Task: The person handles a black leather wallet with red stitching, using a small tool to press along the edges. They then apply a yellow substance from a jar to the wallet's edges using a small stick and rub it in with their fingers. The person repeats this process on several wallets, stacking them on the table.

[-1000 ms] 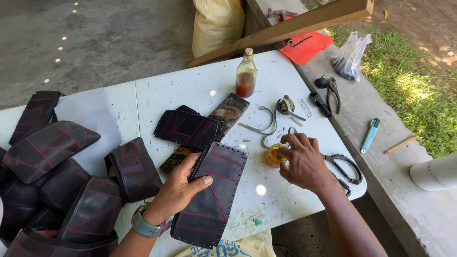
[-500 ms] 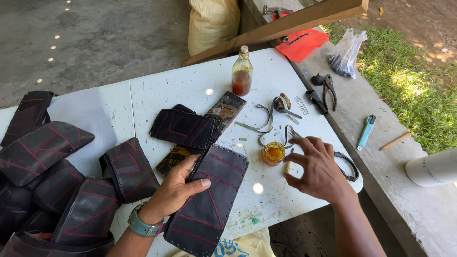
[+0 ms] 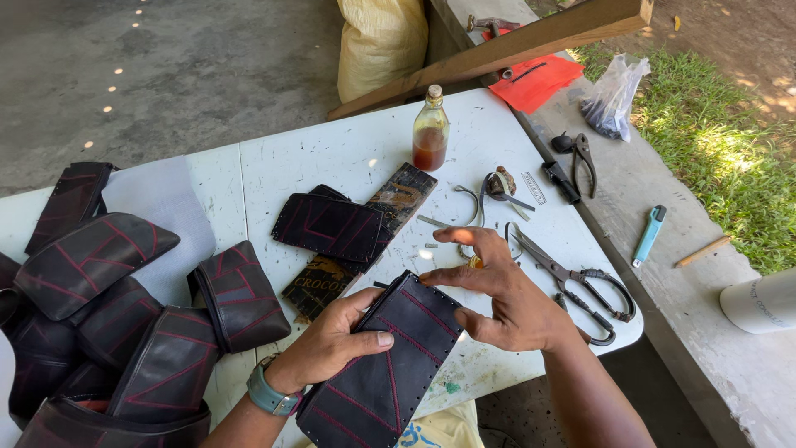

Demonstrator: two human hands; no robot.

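- Your left hand (image 3: pixel 336 342) grips one black leather panel (image 3: pixel 390 373) with red stitched lines, thumb pressed across its upper face, fingers curled under its left edge; a teal watch sits on that wrist.
- Your right hand (image 3: pixel 506 294) is open, fingers spread, with the fingertips resting on the panel's top right corner.
- The panel lies at the front edge of the white tabletop (image 3: pixel 332 158), its lower end hanging past the edge toward you.
- Just behind your right hand lies one pair of large scissors (image 3: pixel 572 278), blades pointing away from you.
- Beyond your left hand sits a second flat stitched panel (image 3: pixel 327 226), lying across one dark printed strip (image 3: pixel 365 241).
- One small glass bottle (image 3: pixel 431 131) of reddish-brown liquid stands upright farther back.
- One roll of tape (image 3: pixel 500 182) lies to the right of the bottle, near curved metal pieces.
- On your left a heap of finished stitched black pieces (image 3: pixel 108 315) covers the tabletop; at least six show, the exact count hidden by overlap.
- On the concrete ledge to the right lie one pair of pliers (image 3: pixel 584 153), one blue utility knife (image 3: pixel 649 235), one pencil (image 3: pixel 703 251) and one clear plastic bag (image 3: pixel 613 95).
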